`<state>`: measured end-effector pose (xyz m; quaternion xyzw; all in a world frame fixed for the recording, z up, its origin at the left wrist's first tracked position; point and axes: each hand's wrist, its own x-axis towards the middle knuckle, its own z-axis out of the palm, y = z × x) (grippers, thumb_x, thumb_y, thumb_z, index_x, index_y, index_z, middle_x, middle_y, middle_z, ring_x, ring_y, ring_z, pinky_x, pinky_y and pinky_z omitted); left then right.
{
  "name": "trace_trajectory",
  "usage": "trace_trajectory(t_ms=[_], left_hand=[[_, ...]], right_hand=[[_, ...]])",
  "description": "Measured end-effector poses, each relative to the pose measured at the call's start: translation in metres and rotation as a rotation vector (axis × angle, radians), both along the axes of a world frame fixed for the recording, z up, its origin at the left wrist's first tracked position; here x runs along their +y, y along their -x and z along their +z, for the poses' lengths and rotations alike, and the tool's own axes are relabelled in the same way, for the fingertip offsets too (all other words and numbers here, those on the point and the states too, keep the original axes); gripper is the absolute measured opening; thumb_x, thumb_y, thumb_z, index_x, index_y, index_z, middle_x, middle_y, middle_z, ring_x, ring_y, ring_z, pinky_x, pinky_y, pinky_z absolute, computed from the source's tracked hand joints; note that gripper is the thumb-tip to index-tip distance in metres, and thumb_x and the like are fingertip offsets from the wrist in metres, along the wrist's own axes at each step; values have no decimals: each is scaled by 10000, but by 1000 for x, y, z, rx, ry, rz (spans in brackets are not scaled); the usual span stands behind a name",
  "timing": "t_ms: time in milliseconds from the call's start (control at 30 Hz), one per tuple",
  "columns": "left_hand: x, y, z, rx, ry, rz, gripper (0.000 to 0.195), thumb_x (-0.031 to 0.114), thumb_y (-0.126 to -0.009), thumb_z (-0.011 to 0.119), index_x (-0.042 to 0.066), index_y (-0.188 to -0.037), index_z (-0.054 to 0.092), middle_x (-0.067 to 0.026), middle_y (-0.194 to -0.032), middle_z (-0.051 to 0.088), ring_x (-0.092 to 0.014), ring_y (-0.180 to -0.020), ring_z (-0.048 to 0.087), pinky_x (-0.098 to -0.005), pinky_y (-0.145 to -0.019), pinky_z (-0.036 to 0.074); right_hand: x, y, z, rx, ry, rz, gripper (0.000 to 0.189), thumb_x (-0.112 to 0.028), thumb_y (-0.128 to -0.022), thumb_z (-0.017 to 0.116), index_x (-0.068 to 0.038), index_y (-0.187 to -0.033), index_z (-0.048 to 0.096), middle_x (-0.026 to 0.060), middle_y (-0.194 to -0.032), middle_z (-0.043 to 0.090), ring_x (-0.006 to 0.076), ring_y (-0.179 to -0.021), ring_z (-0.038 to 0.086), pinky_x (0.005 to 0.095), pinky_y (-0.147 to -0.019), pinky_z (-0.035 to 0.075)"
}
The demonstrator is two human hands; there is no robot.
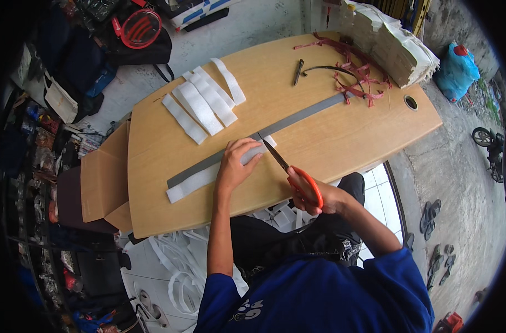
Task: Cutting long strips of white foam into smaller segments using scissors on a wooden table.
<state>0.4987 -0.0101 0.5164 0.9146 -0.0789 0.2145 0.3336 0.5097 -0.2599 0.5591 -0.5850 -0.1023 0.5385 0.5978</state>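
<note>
My left hand (235, 165) presses down on a white foam strip (193, 183) and the grey strip (197, 167) lying along its far edge. My right hand (324, 196) grips scissors by their orange handles (310, 185). The dark scissor blades (276, 154) look closed or nearly so, with their tip at the white strip just right of my left fingertips. A thin dark line crosses the grey strip near that tip; whether it is a mark or a gap I cannot tell. Farther off lie several white foam pieces (199, 109), side by side and partly overlapping.
A dark pen-like tool (298, 72), a black cord (332, 68) and tangled red plastic twine (363, 85) lie toward the table's far right, before a white wrapped bundle (394, 48). A cardboard box (105, 179) stands at the left edge. White offcuts (182, 266) litter the floor.
</note>
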Motion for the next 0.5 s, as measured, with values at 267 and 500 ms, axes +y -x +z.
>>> trace_trajectory(t_ms=[267, 500], left_hand=[[6, 4, -5, -5, 75, -14, 293, 133, -757, 754, 47, -1028, 683, -122, -1099, 667, -321, -1047, 600, -404, -926, 468], [-1, 21, 26, 74, 0, 3, 401, 108, -763, 762, 36, -1142, 650, -125, -1135, 644, -304, -1092, 573, -390, -952, 455]], right_hand=[[-43, 59, -44, -57, -148, 206, 708, -760, -887, 325, -88, -1046, 478, 34, -758, 538, 70, -475, 417, 211, -413, 322], [-72, 76, -43, -70, -263, 293, 747, -772, -875, 342, -54, -1018, 486, 44, -767, 538, 68, -490, 418, 206, -443, 314]])
